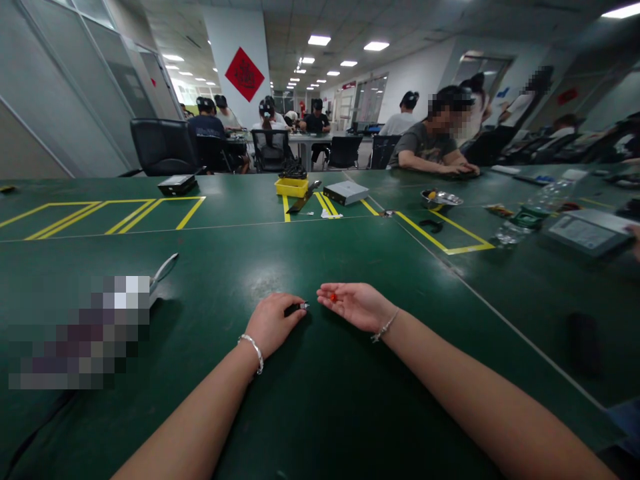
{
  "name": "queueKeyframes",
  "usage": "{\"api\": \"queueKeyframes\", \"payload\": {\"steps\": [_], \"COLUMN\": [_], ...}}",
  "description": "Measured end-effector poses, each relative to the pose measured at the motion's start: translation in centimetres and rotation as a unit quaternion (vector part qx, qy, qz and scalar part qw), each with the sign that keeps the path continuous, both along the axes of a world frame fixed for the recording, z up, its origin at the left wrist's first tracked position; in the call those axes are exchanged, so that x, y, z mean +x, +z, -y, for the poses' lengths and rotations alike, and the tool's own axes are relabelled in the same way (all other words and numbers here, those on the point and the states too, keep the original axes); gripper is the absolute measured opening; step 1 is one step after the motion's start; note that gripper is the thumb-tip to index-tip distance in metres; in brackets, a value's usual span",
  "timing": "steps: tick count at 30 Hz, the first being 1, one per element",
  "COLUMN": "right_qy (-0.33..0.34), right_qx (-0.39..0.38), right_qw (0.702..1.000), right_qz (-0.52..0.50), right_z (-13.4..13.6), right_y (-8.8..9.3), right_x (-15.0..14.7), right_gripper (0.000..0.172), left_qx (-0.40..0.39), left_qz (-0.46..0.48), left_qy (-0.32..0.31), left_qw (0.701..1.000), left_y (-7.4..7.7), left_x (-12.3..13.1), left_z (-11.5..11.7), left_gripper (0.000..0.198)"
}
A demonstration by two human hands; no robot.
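Observation:
My left hand (273, 325) rests on the green table, its fingers closed around a small black piece with a shiny metal tip (303, 306). What kind of piece it is I cannot make out, since the fingers cover most of it. Just to the right, my right hand (357, 305) is turned palm up with its fingers stretched out. A small red object (333, 297) lies loose on those fingers, too small to name. The two hands are a short gap apart.
A yellow bin (292, 187) with black items, a grey box (346, 193) and a black box (177, 185) stand farther back. At the right are a metal bowl (441, 198), a plastic bottle (537, 207) and a grey case (585, 233). Another person (435, 140) sits across the table.

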State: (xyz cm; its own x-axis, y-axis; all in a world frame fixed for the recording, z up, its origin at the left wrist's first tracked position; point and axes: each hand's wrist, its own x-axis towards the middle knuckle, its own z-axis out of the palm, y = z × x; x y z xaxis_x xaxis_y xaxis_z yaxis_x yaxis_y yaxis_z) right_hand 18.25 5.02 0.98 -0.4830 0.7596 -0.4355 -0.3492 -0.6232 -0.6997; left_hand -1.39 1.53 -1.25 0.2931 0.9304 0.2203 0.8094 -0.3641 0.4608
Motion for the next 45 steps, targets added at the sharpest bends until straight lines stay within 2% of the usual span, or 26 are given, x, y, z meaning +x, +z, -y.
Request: {"api": "queueKeyframes", "payload": {"steps": [3, 9, 14, 18, 22, 29, 39, 45], "right_qy": [0.04, 0.071, 0.083, 0.041, -0.018, -0.056, -0.038, 0.011], "right_qx": [0.02, 0.057, 0.117, 0.181, 0.226, 0.22, 0.191, 0.183], "right_qw": [0.999, 0.995, 0.988, 0.977, 0.964, 0.963, 0.972, 0.976], "right_qz": [0.015, 0.047, 0.06, 0.105, 0.143, 0.147, 0.133, 0.114], "right_z": [0.2, -0.2, 0.0, 0.1, 0.4, 1.2, 2.3, 3.1], "right_y": [-0.2, -0.9, -1.0, -1.6, -2.2, -2.3, -1.7, -1.5], "right_x": [-0.1, 0.1, -0.1, -0.7, -1.5, -3.0, -3.5, -3.8], "right_gripper": [0.033, 0.023, 0.014, 0.019, 0.024, 0.027, 0.029, 0.044], "left_qx": [-0.002, 0.001, 0.001, 0.009, 0.023, 0.052, 0.09, 0.101], "left_qz": [-0.001, 0.02, 0.049, 0.081, 0.099, 0.082, 0.06, 0.045], "left_qy": [0.002, 0.01, 0.021, 0.037, 0.023, 0.028, 0.042, 0.06], "left_qw": [1.0, 1.0, 0.999, 0.996, 0.995, 0.995, 0.993, 0.992], "left_y": [0.0, 0.3, 0.4, 0.1, -0.1, 0.0, -0.2, -0.2], "left_x": [0.0, 0.0, 0.0, -0.1, 0.0, 0.6, 0.5, 0.3], "left_z": [0.0, 0.3, 0.3, 0.2, 0.3, 0.6, 0.4, 0.4], "left_gripper": [0.02, 0.019, 0.019, 0.018, 0.014, 0.012, 0.013, 0.013]}}
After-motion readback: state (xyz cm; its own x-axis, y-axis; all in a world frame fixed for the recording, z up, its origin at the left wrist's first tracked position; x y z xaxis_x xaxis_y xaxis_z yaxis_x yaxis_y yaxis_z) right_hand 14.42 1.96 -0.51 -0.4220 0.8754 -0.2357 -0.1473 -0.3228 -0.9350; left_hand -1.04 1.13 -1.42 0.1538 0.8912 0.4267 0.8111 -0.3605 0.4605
